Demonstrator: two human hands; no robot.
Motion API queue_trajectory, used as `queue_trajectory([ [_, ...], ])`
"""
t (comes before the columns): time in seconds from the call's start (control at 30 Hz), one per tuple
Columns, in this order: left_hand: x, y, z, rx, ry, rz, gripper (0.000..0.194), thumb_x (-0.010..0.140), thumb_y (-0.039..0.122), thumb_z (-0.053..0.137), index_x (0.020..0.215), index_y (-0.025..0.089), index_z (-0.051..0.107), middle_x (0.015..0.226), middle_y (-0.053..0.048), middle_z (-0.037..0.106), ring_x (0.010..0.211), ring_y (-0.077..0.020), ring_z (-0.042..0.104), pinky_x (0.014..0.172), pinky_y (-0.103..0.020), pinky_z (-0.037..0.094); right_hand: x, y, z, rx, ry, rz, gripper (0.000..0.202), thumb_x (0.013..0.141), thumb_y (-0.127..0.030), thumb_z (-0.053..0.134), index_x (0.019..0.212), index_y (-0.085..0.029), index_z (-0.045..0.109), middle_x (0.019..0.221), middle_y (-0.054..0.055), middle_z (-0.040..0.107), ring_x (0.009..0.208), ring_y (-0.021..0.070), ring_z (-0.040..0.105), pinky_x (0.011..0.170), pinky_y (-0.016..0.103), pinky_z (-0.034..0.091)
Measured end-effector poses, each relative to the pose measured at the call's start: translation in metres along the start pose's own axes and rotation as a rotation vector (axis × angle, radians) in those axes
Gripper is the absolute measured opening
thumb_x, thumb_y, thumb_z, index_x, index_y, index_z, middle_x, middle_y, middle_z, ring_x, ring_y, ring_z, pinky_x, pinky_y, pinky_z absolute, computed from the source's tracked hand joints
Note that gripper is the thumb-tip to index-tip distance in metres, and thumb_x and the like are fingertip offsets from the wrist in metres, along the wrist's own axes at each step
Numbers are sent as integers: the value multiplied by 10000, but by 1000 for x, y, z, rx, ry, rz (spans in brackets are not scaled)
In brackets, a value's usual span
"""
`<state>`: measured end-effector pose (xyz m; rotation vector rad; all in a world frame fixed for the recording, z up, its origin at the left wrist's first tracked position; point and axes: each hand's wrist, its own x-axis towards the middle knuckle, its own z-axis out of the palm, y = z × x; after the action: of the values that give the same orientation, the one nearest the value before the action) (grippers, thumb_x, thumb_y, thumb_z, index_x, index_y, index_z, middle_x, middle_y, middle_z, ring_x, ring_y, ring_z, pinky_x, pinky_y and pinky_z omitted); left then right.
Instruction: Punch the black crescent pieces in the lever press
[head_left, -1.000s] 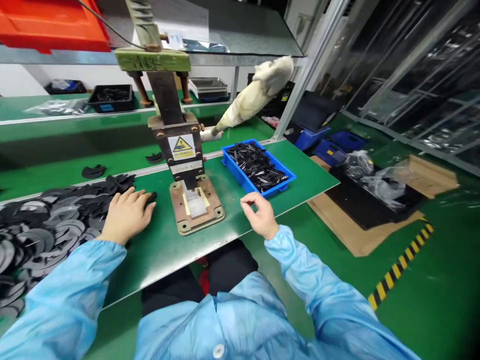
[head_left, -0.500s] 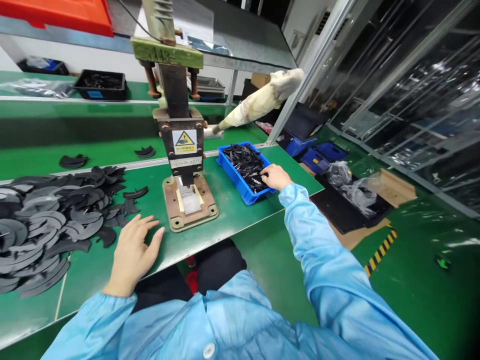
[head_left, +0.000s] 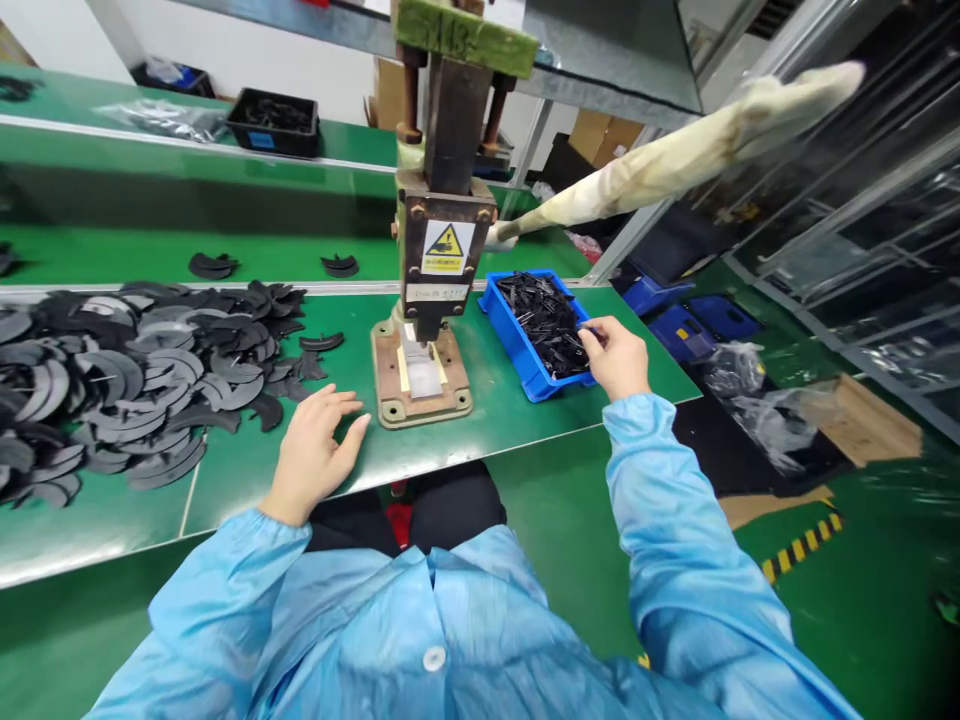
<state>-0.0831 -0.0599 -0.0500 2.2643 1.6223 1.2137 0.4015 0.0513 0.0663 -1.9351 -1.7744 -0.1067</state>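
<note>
My right hand (head_left: 619, 358) is at the right rim of a blue plastic bin (head_left: 519, 350), its thumb and fingertips drawn together. What they pinch, if anything, is too small and dark to make out. Thin black plastic pieces (head_left: 546, 320) fill the bin. My left hand (head_left: 319, 450) rests at the table's front edge, fingers spread and nothing in it. Left of it lies a big heap of flat black curved pieces (head_left: 172, 370). Between my hands stands a lever press (head_left: 444, 240), its ram above a small fixture (head_left: 424, 376) on the base plate.
The press's cloth-wrapped lever (head_left: 637, 180) sticks out to the right. Loose curved pieces (head_left: 213, 266) lie behind the heap. A black bin (head_left: 274, 122) and a clear plastic bag (head_left: 165, 120) sit on the back ledge. Blue bins (head_left: 682, 332) and an open carton (head_left: 862, 418) stand at right.
My view has shifted, so the bench appears further right and higher. My right hand has drawn back slightly from the pieces toward the bin's rim. My left hand stays spread at the table edge.
</note>
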Motion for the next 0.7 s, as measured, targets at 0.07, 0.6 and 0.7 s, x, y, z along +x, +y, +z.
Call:
queue_trajectory([
  [0.07, 0, 10, -3, -34, 57, 19, 200, 1033, 331, 676, 1190, 217, 728, 1249, -123, 787, 1373, -334, 663, 1201, -553, 501, -24, -26, 2, 117, 49, -81, 417, 1047, -464, 497, 1266, -217, 751, 1211, 126, 803, 1082, 255, 737, 1021, 455, 608],
  [0.6, -21, 91, 3, -426, -37, -3, 203, 1027, 262, 740, 1227, 243, 774, 1046, -73, 799, 964, -201, 742, 849, -363, 629, -180, -164, 75, 839, -198, -601, 494, 1009, -225, 664, 1494, -287, 595, 1143, 53, 838, 1054, 179, 811, 987, 378, 692],
  [0.7, -23, 90, 3, -420, -42, 15, 223, 1008, 247, 766, 1231, 239, 770, 1037, -68, 796, 948, -194, 741, 830, -350, 627, -180, -160, 75, 838, -207, -620, 256, 1007, -236, 670, 1256, -261, 720, 1095, 62, 839, 1013, 188, 808, 915, 388, 694],
])
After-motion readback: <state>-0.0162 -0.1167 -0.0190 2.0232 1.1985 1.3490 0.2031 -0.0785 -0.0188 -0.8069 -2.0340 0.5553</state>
